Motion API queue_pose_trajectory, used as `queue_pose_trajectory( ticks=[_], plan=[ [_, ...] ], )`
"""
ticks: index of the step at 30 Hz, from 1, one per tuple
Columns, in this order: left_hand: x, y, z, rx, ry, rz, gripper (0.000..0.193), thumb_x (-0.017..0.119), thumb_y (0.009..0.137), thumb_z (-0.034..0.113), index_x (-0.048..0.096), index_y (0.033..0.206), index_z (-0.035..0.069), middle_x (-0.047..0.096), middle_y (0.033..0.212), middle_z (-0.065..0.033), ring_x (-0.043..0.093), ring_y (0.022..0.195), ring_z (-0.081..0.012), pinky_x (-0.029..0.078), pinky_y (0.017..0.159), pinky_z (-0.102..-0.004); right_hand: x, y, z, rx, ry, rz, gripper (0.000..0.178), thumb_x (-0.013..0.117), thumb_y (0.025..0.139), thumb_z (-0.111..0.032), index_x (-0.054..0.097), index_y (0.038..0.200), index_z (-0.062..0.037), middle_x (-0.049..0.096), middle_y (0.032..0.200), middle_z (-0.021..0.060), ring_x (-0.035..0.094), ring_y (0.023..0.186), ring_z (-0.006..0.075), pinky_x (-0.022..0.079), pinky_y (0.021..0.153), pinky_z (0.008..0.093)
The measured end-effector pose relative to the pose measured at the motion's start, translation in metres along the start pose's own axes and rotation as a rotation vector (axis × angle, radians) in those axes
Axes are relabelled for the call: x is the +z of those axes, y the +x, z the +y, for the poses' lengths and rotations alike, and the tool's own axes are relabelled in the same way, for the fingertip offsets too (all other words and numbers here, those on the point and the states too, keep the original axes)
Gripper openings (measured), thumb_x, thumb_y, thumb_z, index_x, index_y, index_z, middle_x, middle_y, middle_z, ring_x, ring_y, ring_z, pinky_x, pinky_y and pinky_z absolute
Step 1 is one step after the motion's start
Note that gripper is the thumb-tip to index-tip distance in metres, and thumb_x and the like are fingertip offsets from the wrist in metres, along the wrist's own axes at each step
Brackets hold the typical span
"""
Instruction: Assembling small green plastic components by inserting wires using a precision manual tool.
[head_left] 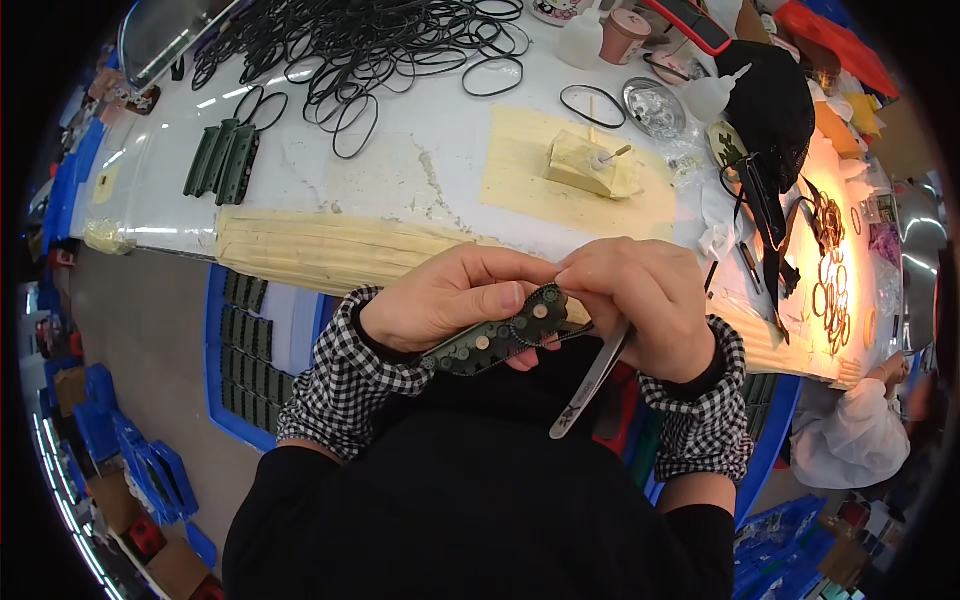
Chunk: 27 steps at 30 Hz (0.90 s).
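My left hand [445,295] grips a long dark green toy-like track piece [485,342] with several small round wheels on its side. A thin black toothed band runs along the piece's edge. Closed fingers of my right hand [645,300] meet my left fingertips at the piece's right end; what they pinch there is hidden. Metal tweezers [588,388] are also held in that hand, pointing down toward my lap. Both hands are just off the table's near edge, above my black clothing.
Black loop bands [330,55] lie heaped at the back left, near several green pieces [222,160]. A tape-covered block [585,170] stands mid-table. A black cap [775,100] and bottles crowd the right. A blue tray [213,350] holds green pieces below left. Another person's sleeve [850,435] shows at right.
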<state>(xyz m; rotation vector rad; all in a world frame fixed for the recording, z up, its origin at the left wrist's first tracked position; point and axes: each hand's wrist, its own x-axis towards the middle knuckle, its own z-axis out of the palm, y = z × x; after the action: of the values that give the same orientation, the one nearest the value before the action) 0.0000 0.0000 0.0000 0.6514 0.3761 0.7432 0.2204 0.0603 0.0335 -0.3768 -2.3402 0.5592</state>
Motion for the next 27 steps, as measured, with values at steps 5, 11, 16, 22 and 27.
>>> queue_pose_trajectory(
  ticks=[5,11,16,22,27],
  plan=[
    [0.003,0.001,-0.005,0.117,0.1,0.043,0.042,0.055,0.097,0.017,0.045,0.132,-0.005,0.064,0.111,-0.0159,0.065,0.097,-0.0205,0.057,0.079,-0.033,0.024,-0.009,0.007,-0.04,0.052,0.255,0.029,0.069,0.065,-0.001,0.062,0.094,-0.0025,0.066,0.088,0.0107,0.064,0.063,0.0235,0.051,0.054,0.0318],
    [0.004,0.01,-0.005,0.145,0.239,0.141,0.042,0.058,0.095,0.012,0.046,0.133,-0.003,0.066,0.106,-0.0133,0.064,0.092,-0.0159,0.054,0.076,-0.0273,0.012,-0.014,0.004,-0.008,-0.1,0.145,0.026,0.069,0.071,0.0,0.064,0.096,-0.0019,0.068,0.091,0.0116,0.067,0.068,0.0247,0.051,0.055,0.0299],
    [0.007,-0.003,0.005,0.154,0.345,0.163,0.041,0.056,0.095,0.01,0.046,0.133,-0.002,0.065,0.11,-0.0121,0.062,0.096,-0.0141,0.051,0.083,-0.0275,0.016,0.002,-0.002,0.037,-0.036,0.21,0.018,0.071,0.073,0.001,0.067,0.09,-0.0019,0.068,0.09,0.0131,0.068,0.07,0.0252,0.052,0.057,0.0295],
    [0.005,0.013,-0.002,0.141,0.297,0.156,0.035,0.056,0.097,0.015,0.05,0.128,0.0,0.065,0.1,-0.0052,0.06,0.091,-0.0076,0.049,0.078,-0.0226,0.016,-0.004,-0.014,0.127,-0.146,0.262,0.014,0.073,0.073,0.001,0.069,0.086,-0.0023,0.069,0.09,0.0147,0.068,0.073,0.0276,0.054,0.064,0.0314],
    [0.003,0.004,-0.011,0.215,0.311,0.182,0.035,0.058,0.095,0.016,0.052,0.126,0.002,0.066,0.094,-0.0032,0.059,0.085,-0.006,0.048,0.075,-0.0217,0.024,0.003,-0.016,0.092,-0.125,0.231,0.016,0.07,0.076,0.006,0.064,0.088,-0.0039,0.068,0.09,0.0147,0.066,0.073,0.0216,0.044,0.047,0.0251]
  ],
)
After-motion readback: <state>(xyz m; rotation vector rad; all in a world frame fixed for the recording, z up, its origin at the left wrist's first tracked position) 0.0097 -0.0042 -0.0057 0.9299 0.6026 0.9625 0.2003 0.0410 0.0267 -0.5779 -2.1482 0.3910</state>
